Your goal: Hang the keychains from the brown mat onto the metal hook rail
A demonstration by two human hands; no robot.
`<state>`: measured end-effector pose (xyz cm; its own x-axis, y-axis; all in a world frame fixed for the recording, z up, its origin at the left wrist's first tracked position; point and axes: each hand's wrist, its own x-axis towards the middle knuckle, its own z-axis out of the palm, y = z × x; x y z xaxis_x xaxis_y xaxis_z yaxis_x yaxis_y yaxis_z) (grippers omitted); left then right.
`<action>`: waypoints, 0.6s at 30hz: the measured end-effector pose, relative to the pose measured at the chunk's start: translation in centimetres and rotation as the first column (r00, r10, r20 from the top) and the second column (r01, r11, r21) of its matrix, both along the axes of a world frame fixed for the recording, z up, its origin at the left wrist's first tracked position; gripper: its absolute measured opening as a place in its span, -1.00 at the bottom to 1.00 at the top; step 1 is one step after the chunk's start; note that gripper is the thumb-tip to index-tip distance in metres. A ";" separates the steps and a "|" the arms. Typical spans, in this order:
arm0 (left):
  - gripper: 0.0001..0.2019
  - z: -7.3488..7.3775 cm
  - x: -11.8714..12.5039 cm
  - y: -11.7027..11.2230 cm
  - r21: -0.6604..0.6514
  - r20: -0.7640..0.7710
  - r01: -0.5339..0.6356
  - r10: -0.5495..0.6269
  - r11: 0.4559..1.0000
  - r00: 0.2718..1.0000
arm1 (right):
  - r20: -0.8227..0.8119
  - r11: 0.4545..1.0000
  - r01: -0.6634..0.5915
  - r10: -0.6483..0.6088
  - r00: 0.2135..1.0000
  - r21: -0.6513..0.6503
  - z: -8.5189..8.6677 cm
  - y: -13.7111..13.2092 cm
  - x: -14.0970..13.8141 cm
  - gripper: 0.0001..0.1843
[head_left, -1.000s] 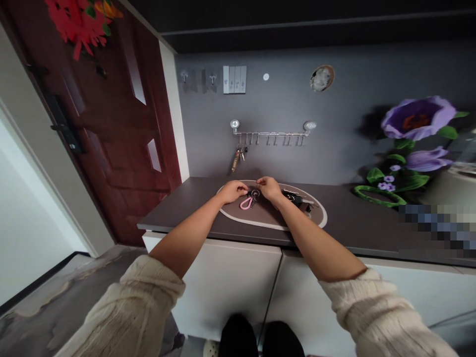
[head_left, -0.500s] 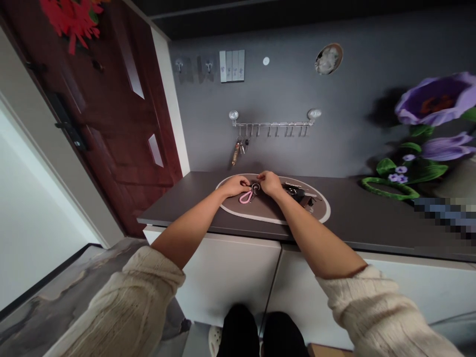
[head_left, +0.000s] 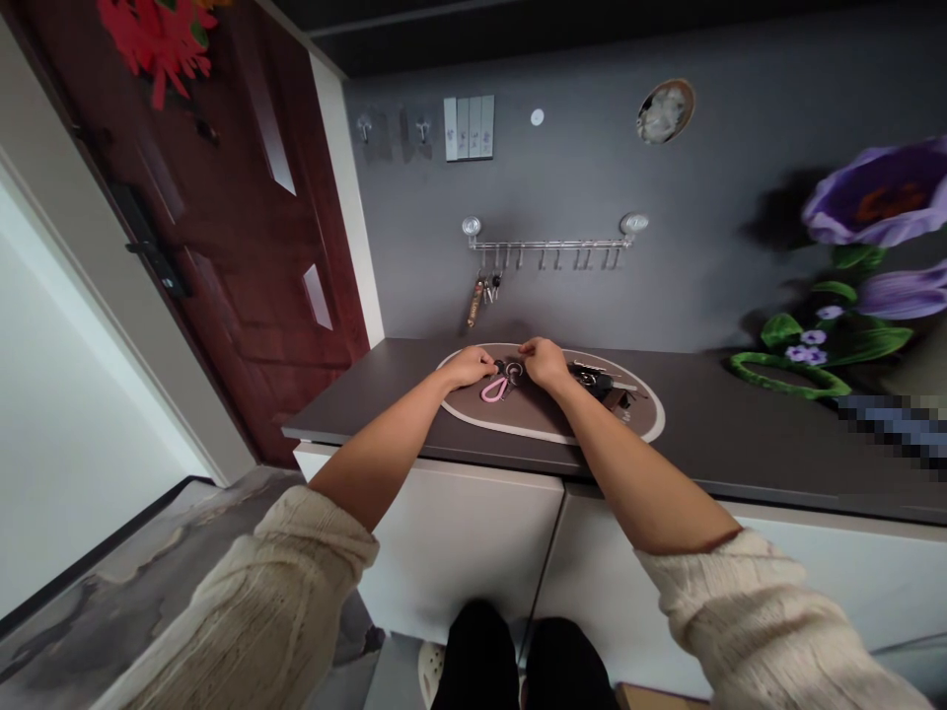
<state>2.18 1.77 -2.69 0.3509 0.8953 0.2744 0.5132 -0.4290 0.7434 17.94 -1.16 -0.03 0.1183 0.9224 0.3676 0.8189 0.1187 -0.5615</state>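
Observation:
My left hand (head_left: 470, 367) reaches over the left part of an oval brown mat (head_left: 510, 426) with a pale rim. Its fingers are pinched together at a key ring (head_left: 513, 372), which carries a pink braided loop (head_left: 494, 390) lying toward me. My right hand (head_left: 546, 365) is just right of the ring, fingers curled and closed; whatever is in them is hidden. Beside that hand, on the right of the mat, lies a pile of dark keys and small items (head_left: 603, 383).
On the wall, a hook rail (head_left: 551, 245) bears hanging keys (head_left: 484, 291) at its left end. Purple flowers (head_left: 880, 202) stand at the right of the dark counter (head_left: 702, 434). A red-brown door (head_left: 244, 237) is on the left.
The view has shifted slightly, moving everything a little to the right. My left fingers have drawn closer together at the key ring. My right hand stays nearly in place.

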 end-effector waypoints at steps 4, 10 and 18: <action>-0.82 0.0 -0.1 0.1 0.020 -0.032 0.002 -0.002 1.000 0.999 | -0.001 1.000 0.002 -0.002 1.000 -0.008 0.0 0.0 0.0 -0.75; -0.86 0.2 0.0 0.0 -0.008 0.103 -0.027 0.028 1.000 0.994 | 0.012 1.000 -0.005 0.005 1.000 0.004 0.1 -0.1 -0.1 -0.77; -0.96 1.1 0.3 -0.8 -0.132 0.431 0.023 0.037 0.991 0.902 | 0.002 1.000 -0.020 0.020 1.000 0.024 0.2 -0.5 -0.1 -0.77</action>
<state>2.53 0.97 -1.63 0.2184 0.9355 0.2777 0.1317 -0.3102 0.9415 17.82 -1.68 0.17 0.0992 0.9156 0.3896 0.8172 0.1484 -0.5569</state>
